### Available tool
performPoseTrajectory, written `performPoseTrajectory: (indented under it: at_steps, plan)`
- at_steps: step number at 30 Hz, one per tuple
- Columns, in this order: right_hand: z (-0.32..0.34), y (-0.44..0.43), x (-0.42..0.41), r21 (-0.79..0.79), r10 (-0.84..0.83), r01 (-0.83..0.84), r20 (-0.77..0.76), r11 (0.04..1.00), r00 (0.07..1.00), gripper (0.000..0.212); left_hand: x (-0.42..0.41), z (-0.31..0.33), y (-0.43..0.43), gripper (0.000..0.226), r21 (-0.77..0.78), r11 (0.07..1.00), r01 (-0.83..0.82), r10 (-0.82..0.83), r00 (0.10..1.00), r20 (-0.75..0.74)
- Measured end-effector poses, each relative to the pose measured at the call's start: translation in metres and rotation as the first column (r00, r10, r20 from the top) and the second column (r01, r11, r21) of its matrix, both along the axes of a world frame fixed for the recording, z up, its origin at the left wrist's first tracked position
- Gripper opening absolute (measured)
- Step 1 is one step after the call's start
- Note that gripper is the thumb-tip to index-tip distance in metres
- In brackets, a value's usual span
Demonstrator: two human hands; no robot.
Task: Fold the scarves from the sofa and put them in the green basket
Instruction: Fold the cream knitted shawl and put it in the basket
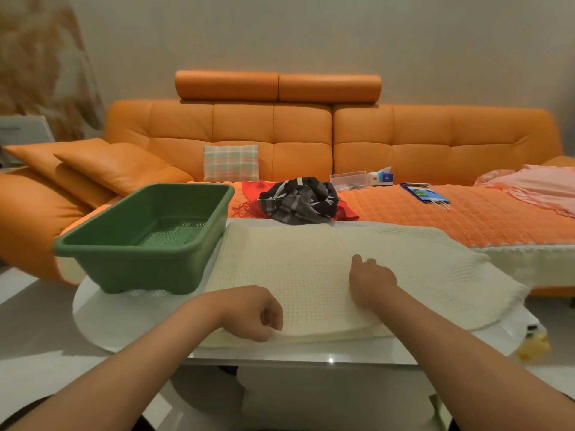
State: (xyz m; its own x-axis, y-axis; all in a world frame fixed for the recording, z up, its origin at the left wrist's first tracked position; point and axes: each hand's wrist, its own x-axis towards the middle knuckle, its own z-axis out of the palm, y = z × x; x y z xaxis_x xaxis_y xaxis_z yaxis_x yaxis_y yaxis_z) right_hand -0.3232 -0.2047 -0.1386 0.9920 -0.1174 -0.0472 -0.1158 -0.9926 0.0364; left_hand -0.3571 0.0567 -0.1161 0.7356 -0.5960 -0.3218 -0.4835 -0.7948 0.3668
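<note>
Starting from the sofa (435, 135), you have two scarves waiting on its seat. A dark striped scarf (298, 200) lies crumpled on top of a red scarf (255, 189), whose fringe trails out to the left.

Nearer you, on the white table (109, 318), the cream scarf (295, 259) is spread wide, already doubled by the look of its layered near edge. Its right end spills past the table's rim. The green basket (124, 265) stands just beside its left end, with no scarf in it.

The cream scarf looks like a waffle knit: soft, light and limp, with some thickness. Expect it to sag and stretch if you lift it by one point. It should not slide much on itself, but it may slip on the glossy tabletop. Take it by the corners or along an edge with both hands, and keep the layers pinched together so the fold stays square.

Your left hand (252, 312) sits at the near edge with its fingers curled in, and appears to pinch the cloth there. Your right hand (370, 281) rests on the middle of the cream scarf, fingers reaching forward and lying on the knit, gripping nothing.
</note>
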Motion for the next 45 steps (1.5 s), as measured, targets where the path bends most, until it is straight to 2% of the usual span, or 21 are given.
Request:
performPoseTrajectory:
  at_steps: [2,3,4,6,8,10,13,15,17,20,25,29,31,33,35,37,41,42,43,45]
  plan:
    - [0.002,0.009,0.002,-0.122,0.122,-0.107,0.124,0.987,0.985,0.053,-0.005,0.002,0.007,0.015,-0.067,0.993,-0.095,0.092,0.995,-0.042]
    - [0.002,0.014,0.005,-0.127,0.212,-0.192,0.176,0.973,0.961,0.053,-0.006,0.001,0.013,0.014,-0.092,0.981,-0.17,0.172,0.985,0.009]
    - [0.001,0.02,0.006,-0.091,0.287,-0.274,0.189,0.957,0.939,0.053,-0.006,-0.001,0.018,0.014,-0.088,0.965,-0.247,0.257,0.958,0.129]
    - [-0.005,0.032,0.006,0.027,0.346,-0.35,0.09,0.936,0.934,0.053,-0.005,-0.007,0.032,0.019,0.01,0.907,-0.42,0.379,0.828,0.413]
    - [-0.017,0.043,0.003,0.108,0.323,-0.313,-0.088,0.943,0.942,0.057,-0.005,-0.016,0.042,0.032,0.119,0.8,-0.588,0.457,0.726,0.514]
    - [-0.026,0.05,0.002,0.155,0.299,-0.274,-0.175,0.949,0.938,0.058,-0.007,-0.023,0.047,0.043,0.189,0.701,-0.688,0.554,0.692,0.463]
    - [-0.022,0.049,0.001,0.238,0.272,-0.231,-0.157,0.943,0.949,0.064,-0.004,-0.031,0.046,0.038,0.139,0.674,-0.726,0.664,0.677,0.316]
    - [-0.02,0.043,0.0,0.242,0.175,-0.141,-0.124,0.96,0.977,0.072,0.001,-0.028,0.042,0.027,-0.005,0.673,-0.74,0.714,0.647,0.267]
    - [-0.023,0.036,-0.003,0.18,0.011,0.007,-0.097,0.984,0.995,0.077,0.006,-0.019,0.036,0.027,-0.192,0.666,-0.721,0.745,0.631,0.217]
    - [-0.03,0.037,-0.008,0.22,-0.126,0.159,-0.156,0.963,0.98,0.083,0.01,0.002,0.023,0.026,-0.447,0.61,-0.655,0.768,0.628,0.127]
    - [-0.02,0.076,-0.002,0.394,-0.028,0.08,-0.136,0.916,0.99,0.081,0.027,0.035,0.007,0.017,-0.7,0.472,-0.536,0.793,0.605,0.072]
    - [-0.006,0.106,-0.003,0.419,0.208,-0.151,-0.094,0.895,0.974,0.072,0.048,0.064,0.003,0.014,-0.792,0.386,-0.473,0.816,0.576,0.054]
    - [0.0,0.109,0.0,0.486,0.297,-0.201,-0.129,0.85,0.946,0.067,0.057,0.078,-0.001,0.012,-0.829,0.338,-0.446,0.809,0.587,0.014]
    - [0.007,0.097,0.005,0.629,0.35,-0.165,-0.183,0.76,0.919,0.061,0.063,0.089,-0.012,0.011,-0.858,0.303,-0.414,0.781,0.624,-0.025]
    - [0.016,0.071,0.014,0.742,0.279,-0.074,-0.155,0.666,0.948,0.049,0.07,0.093,-0.034,0.013,-0.862,0.335,-0.381,0.73,0.683,-0.018]
    - [0.023,0.033,0.026,0.831,0.123,-0.002,-0.079,0.557,0.989,0.04,0.073,0.092,-0.065,0.014,-0.842,0.409,-0.352,0.667,0.745,0.013]
    - [0.035,-0.041,0.035,0.928,-0.095,0.176,-0.153,0.329,0.984,0.03,0.078,0.077,-0.145,0.018,-0.724,0.611,-0.319,0.476,0.879,0.015]
    - [0.035,-0.057,0.036,0.93,-0.132,0.167,-0.13,0.328,0.983,0.027,0.079,0.069,-0.162,0.02,-0.673,0.678,-0.296,0.396,0.918,-0.004]
    - [0.03,-0.072,0.037,0.91,-0.172,0.145,-0.083,0.387,0.982,0.025,0.077,0.061,-0.178,0.02,-0.607,0.749,-0.264,0.309,0.95,-0.032]
    - [0.019,-0.098,0.034,0.769,-0.176,0.117,-0.006,0.628,0.984,0.028,0.077,0.036,-0.2,0.031,-0.446,0.878,-0.176,0.17,0.984,-0.053]
